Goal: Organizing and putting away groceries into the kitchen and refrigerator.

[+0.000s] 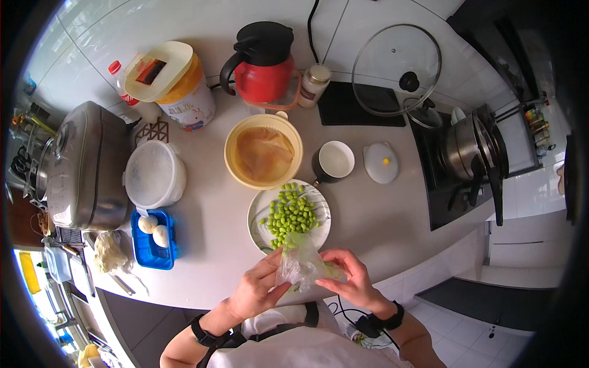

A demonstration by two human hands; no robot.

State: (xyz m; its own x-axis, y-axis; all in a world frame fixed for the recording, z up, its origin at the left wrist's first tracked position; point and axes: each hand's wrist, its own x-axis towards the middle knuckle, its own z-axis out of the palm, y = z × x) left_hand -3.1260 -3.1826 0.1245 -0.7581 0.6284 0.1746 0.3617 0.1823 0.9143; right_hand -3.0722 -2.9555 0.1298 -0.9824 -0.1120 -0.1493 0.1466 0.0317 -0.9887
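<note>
Between my hands is a clear plastic bag (301, 264), held over the near rim of a round plate (257, 230). My left hand (260, 283) grips the bag's left side, and my right hand (347, 276) pinches its right side. A little green shows through the plastic near my right fingers. Shelled green beans (292, 214), probably edamame, lie heaped on the plate, and the bag's far end touches or overhangs the nearest ones. Just beyond the plate stands a cream bowl (228, 154) with pale raw meat (264, 152), perhaps chicken breast, in liquid.
Right of the bowl are a dark mug (324, 168) and a grey lid (381, 163). A blue tray (154, 257) holds two white mushrooms or eggs. Farther back stand a red jug (264, 78), a rice cooker (87, 165) and a leaning glass lid (391, 69). Pots (460, 147) occupy the stove.
</note>
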